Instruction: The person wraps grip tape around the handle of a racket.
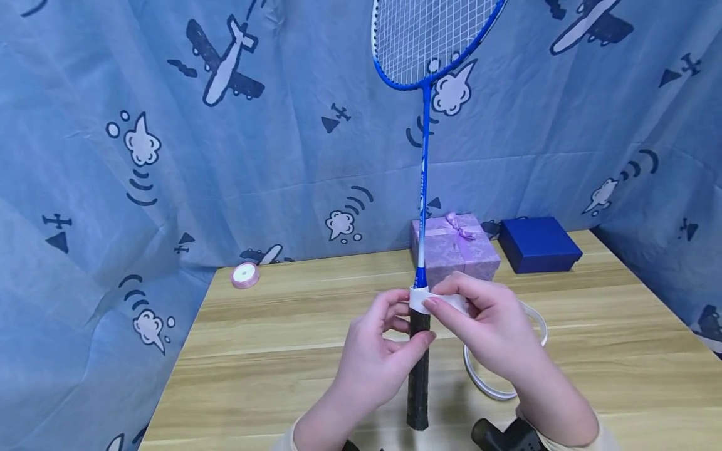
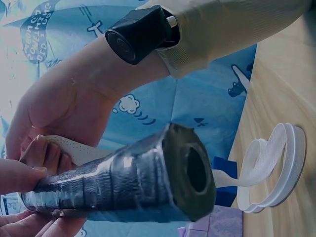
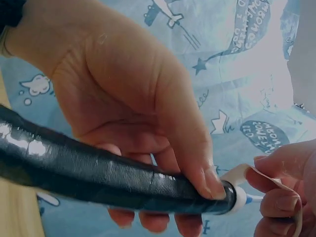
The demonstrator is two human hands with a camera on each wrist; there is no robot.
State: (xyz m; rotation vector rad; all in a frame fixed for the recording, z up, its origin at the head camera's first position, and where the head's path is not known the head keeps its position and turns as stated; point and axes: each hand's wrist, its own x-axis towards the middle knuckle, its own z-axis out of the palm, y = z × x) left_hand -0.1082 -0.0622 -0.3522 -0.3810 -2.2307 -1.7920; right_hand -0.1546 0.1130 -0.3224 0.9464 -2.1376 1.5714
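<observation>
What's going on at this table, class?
A person's left hand holds a badminton racket by its black handle. The right hand pinches white tape, which circles the handle's top. Below that, the handle shows no white tape yet, and a loose coil of it rests on the table.

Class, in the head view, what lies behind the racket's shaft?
Behind the shaft are the patterned blue curtain and, lower down, the purple gift box. The narrow strips of each that the shaft covers cannot be seen.
</observation>
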